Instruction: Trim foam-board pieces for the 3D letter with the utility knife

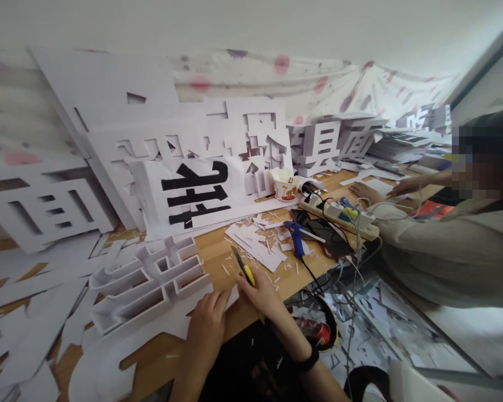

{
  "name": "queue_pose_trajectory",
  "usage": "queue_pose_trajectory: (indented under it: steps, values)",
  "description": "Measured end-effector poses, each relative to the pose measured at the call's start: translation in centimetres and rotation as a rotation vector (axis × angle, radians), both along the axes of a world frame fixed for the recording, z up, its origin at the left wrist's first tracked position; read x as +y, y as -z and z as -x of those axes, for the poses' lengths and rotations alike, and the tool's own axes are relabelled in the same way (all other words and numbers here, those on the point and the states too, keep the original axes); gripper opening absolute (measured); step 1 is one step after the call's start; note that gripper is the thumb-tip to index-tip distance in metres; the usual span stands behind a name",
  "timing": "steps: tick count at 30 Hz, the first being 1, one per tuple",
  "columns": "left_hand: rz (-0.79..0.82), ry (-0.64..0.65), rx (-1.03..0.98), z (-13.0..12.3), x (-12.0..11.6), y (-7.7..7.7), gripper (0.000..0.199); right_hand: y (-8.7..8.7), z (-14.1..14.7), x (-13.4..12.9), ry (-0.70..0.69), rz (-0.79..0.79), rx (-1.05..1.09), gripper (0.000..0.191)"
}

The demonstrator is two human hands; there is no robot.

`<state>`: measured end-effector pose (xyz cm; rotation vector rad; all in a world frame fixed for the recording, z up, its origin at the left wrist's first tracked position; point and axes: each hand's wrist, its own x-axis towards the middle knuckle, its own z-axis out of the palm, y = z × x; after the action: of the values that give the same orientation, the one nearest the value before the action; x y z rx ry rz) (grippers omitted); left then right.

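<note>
As L grip (209, 315) curls, R grip (263, 293) clasps cutter (243, 267).

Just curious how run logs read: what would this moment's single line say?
Right hand: holds yellow cutter, blade out | Left hand: near table edge | Left side: hollow white character | Right side: blue glue gun

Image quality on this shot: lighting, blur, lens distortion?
Head view: diffuse light, mostly soft shadows; upper wall pale and nearly textureless, lap close to black. Head view: wide-angle stretch toward the sides, co-worker drawn out, pixelated block over the face. Head view: fine detail slightly soft, though the cutter outline is readable.
</note>
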<state>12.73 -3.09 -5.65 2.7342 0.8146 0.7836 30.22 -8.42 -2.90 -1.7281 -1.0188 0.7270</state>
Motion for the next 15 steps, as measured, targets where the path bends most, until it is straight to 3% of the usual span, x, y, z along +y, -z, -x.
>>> queue_pose_trajectory:
  steps: [3,6,12,15]
  values:
    - [-0.053,-0.014,-0.03,0.8,0.5,0.2,0.063,0.0,-0.4,0.1,0.053,0.087,-0.36,0.029]
    - [-0.089,-0.043,-0.056,1.1,0.8,0.5,0.066,0.0,-0.5,0.4,0.07,0.187,-0.557,0.046]
    - [-0.136,-0.074,0.03,0.7,0.5,1.8,0.059,0.2,0.5,1.0,0.128,0.196,-0.59,0.044]
    - [-0.121,-0.026,-0.032,0.9,-0.3,0.5,0.055,0.1,0.4,0.5,0.176,0.131,-0.579,0.035]
